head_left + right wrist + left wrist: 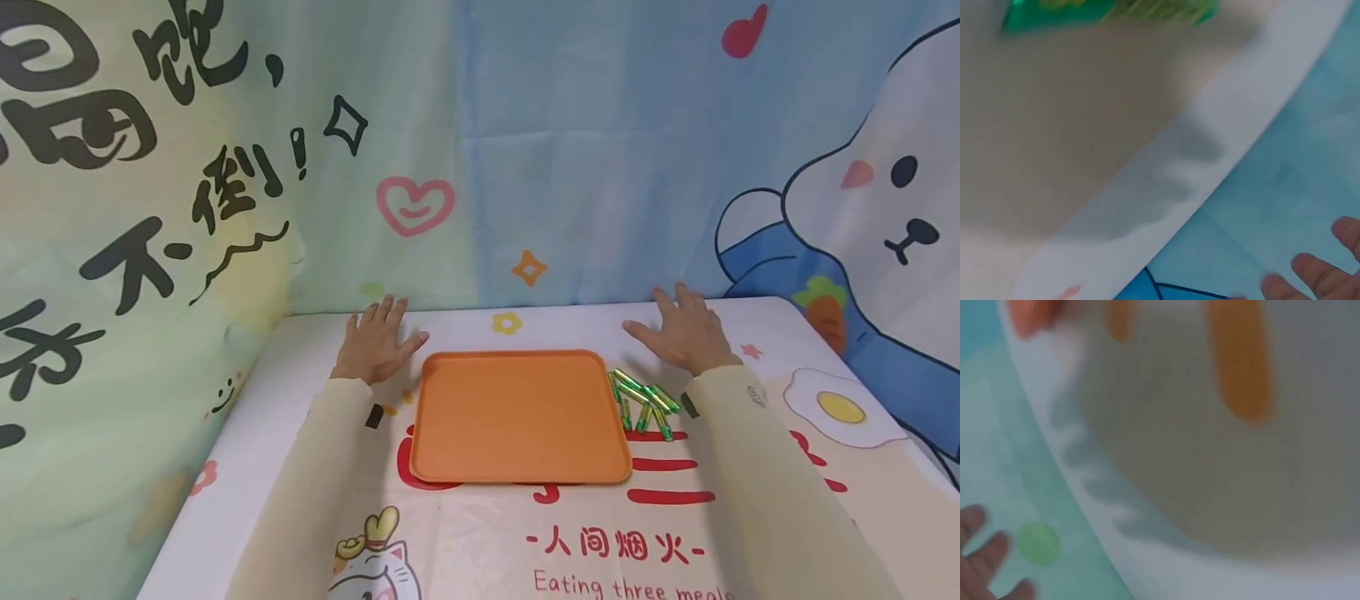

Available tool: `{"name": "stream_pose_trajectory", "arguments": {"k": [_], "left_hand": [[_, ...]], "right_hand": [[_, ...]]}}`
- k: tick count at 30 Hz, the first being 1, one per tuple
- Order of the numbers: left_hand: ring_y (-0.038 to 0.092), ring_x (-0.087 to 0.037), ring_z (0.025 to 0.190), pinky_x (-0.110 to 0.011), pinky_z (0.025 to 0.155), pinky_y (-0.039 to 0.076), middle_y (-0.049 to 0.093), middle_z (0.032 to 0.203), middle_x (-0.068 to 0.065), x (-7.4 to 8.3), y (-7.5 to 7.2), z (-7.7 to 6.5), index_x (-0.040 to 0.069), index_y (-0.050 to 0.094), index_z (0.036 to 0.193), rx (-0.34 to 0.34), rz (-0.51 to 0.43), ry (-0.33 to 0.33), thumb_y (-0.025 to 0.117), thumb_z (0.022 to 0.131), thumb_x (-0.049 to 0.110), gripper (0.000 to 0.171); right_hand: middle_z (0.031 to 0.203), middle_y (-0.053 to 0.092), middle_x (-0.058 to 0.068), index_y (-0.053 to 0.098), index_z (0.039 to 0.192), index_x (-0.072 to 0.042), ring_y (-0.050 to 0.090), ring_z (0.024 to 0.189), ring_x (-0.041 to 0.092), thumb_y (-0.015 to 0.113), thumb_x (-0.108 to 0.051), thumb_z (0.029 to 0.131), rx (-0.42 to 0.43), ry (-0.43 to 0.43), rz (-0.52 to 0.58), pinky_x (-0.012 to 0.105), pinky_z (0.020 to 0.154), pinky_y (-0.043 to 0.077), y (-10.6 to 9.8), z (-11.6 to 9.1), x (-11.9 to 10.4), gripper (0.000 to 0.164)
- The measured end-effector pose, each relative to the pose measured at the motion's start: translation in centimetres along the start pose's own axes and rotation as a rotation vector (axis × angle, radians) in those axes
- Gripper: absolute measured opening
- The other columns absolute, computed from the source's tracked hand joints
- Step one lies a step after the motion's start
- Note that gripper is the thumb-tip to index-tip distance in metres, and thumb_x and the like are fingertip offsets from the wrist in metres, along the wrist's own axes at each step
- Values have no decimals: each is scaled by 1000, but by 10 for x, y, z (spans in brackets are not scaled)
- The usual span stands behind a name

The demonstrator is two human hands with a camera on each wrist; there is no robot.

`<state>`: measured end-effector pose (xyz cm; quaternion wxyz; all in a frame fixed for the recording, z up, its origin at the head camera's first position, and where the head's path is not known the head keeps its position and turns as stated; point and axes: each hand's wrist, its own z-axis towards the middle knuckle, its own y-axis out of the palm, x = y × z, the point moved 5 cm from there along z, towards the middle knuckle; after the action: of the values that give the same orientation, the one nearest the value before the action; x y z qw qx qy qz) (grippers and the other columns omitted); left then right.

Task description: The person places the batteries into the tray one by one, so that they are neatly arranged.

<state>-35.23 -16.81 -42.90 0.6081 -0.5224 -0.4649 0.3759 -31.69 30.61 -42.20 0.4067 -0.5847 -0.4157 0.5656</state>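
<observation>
An orange rectangular tray (521, 417) lies in the middle of the table in the head view. Against its right side is a loose pile of small shiny green-and-gold cylinders (645, 400), which look like batteries. My left hand (375, 343) is beyond the tray's far left corner, fingers spread and holding nothing. To the far right, past the pile, my right hand (682, 333) is spread in the same way, also holding nothing. In the right wrist view a blurred green cylinder (1160, 9) shows at the top edge. Both wrist views catch only fingertips.
A printed cloth (480, 533) with red lettering, a cat and a fried egg covers the table. Behind it hangs a blue-green curtain (600, 167) with a cartoon bear, meeting the table's far edge. Another pale printed curtain side (187, 400) borders the left.
</observation>
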Motion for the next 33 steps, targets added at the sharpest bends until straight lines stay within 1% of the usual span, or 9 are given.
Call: {"name": "stream_pose_trajectory", "arguments": {"k": [5,9,11,14,16,18,20,27,33], "left_hand": [[47,-44,140,-59,116,40,48,153,-27,10,-7,-4,-1,40,156,-13,-185,-32,54,103,50,75],[63,-38,119,-52,103,52,67,130,-24,17,-10,-9,-4,56,141,-39,-266,-60,62,101,36,57],[67,-35,106,-48,94,56,71,118,-21,17,-9,-12,-4,63,132,-57,-293,-79,65,100,29,47],[68,-29,91,-40,83,58,73,104,-16,17,-5,-16,-2,69,116,-101,-357,-115,68,99,22,30],[66,-24,81,-35,76,56,71,95,-13,17,-1,-17,0,70,108,-140,-413,-135,68,98,19,22],[64,-21,74,-31,71,55,69,87,-10,18,4,-19,1,69,102,-180,-472,-153,68,97,17,17],[63,-19,71,-28,69,54,68,82,-8,16,8,-21,2,69,100,-210,-512,-170,67,96,16,15],[65,-20,72,-28,69,55,69,81,-9,11,19,-28,2,68,99,-248,-570,-205,63,95,17,16],[67,-20,75,-29,72,60,71,88,-11,15,32,-35,1,65,102,-299,-680,-231,68,95,20,20]], "right_hand": [[156,31,38,35,155,6,34,139,56,59,-50,99,-52,24,69,74,109,36,-6,-5,-4,83],[142,49,34,48,147,6,49,126,49,63,-31,99,-108,45,96,65,104,48,-8,-9,-5,62],[134,56,32,53,141,6,54,118,46,65,-24,99,-131,53,100,60,100,52,-9,-12,-5,54],[125,60,29,60,133,6,56,109,41,66,-20,98,-163,72,105,55,96,55,-8,-18,-3,44],[122,62,28,62,129,6,56,105,40,67,-18,98,-186,78,104,54,94,55,-6,-22,1,40],[120,63,27,64,125,6,56,104,39,67,-18,98,-210,91,105,53,94,55,-4,-27,6,36],[118,64,26,65,122,5,56,104,39,68,-18,98,-237,104,114,53,93,55,-1,-30,9,34],[108,66,20,66,119,4,56,101,36,66,-21,98,-297,118,177,49,88,55,11,-38,19,32],[104,65,17,67,116,4,56,98,34,65,-21,98,-323,126,199,44,84,54,19,-45,26,31]]}}
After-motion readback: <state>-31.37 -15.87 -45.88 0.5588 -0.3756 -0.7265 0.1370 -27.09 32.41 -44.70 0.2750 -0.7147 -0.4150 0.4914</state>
